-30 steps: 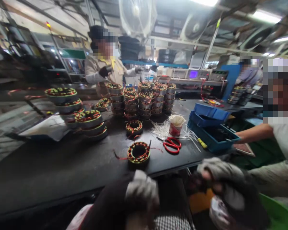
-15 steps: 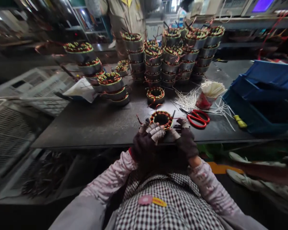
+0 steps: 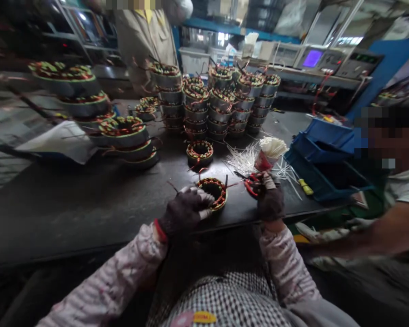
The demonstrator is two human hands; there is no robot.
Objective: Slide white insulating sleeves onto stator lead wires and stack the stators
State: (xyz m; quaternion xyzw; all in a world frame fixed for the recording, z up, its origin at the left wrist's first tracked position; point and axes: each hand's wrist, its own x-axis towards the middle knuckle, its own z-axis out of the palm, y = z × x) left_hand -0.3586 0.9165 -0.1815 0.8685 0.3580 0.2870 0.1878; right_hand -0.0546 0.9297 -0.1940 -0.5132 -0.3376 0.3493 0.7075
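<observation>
A motor stator (image 3: 221,200), a ring wound with copper wire and with loose leads sticking out, lies near the front edge of the table. My gloved left hand (image 3: 190,206) grips its near left side, the fingers over the rim. To the right, my gloved right hand (image 3: 271,196) has its fingers closed on the red-handled scissors (image 3: 251,185), which lie on the tabletop and are partly covered by the hand. Just behind the first ring sits a second stator (image 3: 200,154).
Stacked stators (image 3: 196,109) fill the back of the table, with more stacks (image 3: 122,141) at left. White ties (image 3: 241,159) lie loose beside a full cup (image 3: 264,160). Blue bins (image 3: 323,170) and a yellow-handled tool (image 3: 305,186) are at right. A co-worker's arm (image 3: 371,229) is close by.
My right hand has left the stator and moved right onto the scissors. My left hand stays on the stator. The view has turned to the right, and a co-worker now shows there.
</observation>
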